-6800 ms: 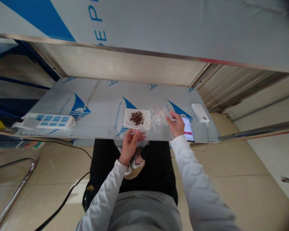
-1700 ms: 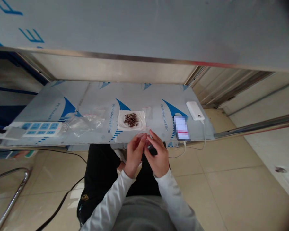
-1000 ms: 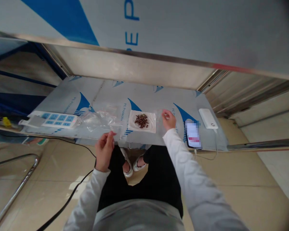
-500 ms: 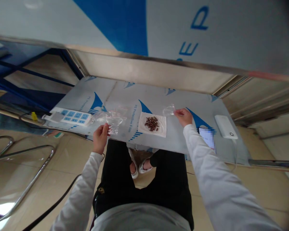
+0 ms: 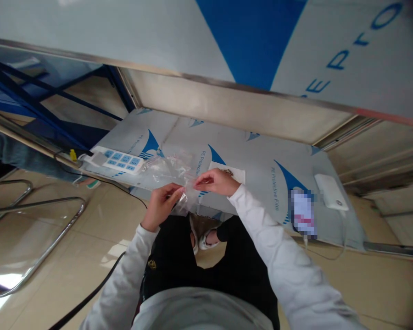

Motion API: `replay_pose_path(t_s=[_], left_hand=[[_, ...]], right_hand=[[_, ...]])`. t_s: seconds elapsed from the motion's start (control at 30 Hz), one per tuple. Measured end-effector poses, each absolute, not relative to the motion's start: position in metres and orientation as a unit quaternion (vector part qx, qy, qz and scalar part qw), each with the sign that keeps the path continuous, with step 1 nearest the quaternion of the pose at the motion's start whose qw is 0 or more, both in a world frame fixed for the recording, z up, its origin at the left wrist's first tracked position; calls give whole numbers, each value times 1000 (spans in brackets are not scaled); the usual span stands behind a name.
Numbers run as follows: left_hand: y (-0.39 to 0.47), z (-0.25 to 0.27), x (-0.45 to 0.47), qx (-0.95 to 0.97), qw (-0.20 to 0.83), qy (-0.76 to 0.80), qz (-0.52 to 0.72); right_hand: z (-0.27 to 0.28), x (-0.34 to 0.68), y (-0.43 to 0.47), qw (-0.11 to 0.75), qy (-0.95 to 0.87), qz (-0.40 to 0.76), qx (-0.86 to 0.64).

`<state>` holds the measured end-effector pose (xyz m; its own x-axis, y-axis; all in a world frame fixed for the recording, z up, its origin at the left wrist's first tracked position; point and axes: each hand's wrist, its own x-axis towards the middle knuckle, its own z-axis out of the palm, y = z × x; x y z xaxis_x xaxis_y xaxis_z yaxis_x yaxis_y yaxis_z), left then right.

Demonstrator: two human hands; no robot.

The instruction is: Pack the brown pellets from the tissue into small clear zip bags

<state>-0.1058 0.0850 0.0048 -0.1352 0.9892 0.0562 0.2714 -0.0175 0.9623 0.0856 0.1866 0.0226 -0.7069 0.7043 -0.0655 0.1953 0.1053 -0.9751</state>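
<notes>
Between my hands, at the front edge of the table, is a thin clear plastic bag (image 5: 181, 206). My left hand (image 5: 161, 201) pinches it from the left. My right hand (image 5: 220, 181) has its fingertips closed on the bag's right side. More clear plastic bags (image 5: 165, 167) lie loosely behind my left hand. A white paper sheet (image 5: 240, 175) lies just beyond my right hand, which covers most of it. Only a few of the small brown metallic-looking pieces (image 5: 229, 172) on it show past my fingers.
A white power strip (image 5: 124, 162) with blue sockets lies at the left. At the right are a phone (image 5: 303, 213) with a cable and a white rectangular device (image 5: 330, 191). A film-covered panel (image 5: 151, 32) overhangs the table. Metal chair legs (image 5: 62, 238) stand at left.
My right hand has moved left across the paper sheet, bringing its small clear bag to my left hand. Both hands are now close together, and the view has shifted slightly.
</notes>
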Motion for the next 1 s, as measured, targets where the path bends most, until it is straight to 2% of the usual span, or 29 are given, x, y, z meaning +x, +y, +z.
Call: replay_pose_path(t_s=[0.17, 0.3, 0.57, 0.73, 0.9, 1.0], left_hand=[[70, -10, -96, 423, 389, 625, 528], [56, -24, -84, 285, 436, 595, 612], [47, -15, -100, 301, 540, 537, 574], [66, -19, -112, 310, 487, 610, 542], [89, -38, -120, 284, 494, 608, 553], [118, -48, -130, 352, 375, 714, 476]], right_hand=[[15, 80, 173, 260, -618, 655, -347], [13, 76, 162, 286, -591, 657, -370], [14, 67, 167, 272, -646, 616, -360], [13, 50, 176, 251, -611, 639, -395], [-5, 34, 187, 288, -512, 636, -501], [-12, 39, 187, 324, -502, 601, -531]])
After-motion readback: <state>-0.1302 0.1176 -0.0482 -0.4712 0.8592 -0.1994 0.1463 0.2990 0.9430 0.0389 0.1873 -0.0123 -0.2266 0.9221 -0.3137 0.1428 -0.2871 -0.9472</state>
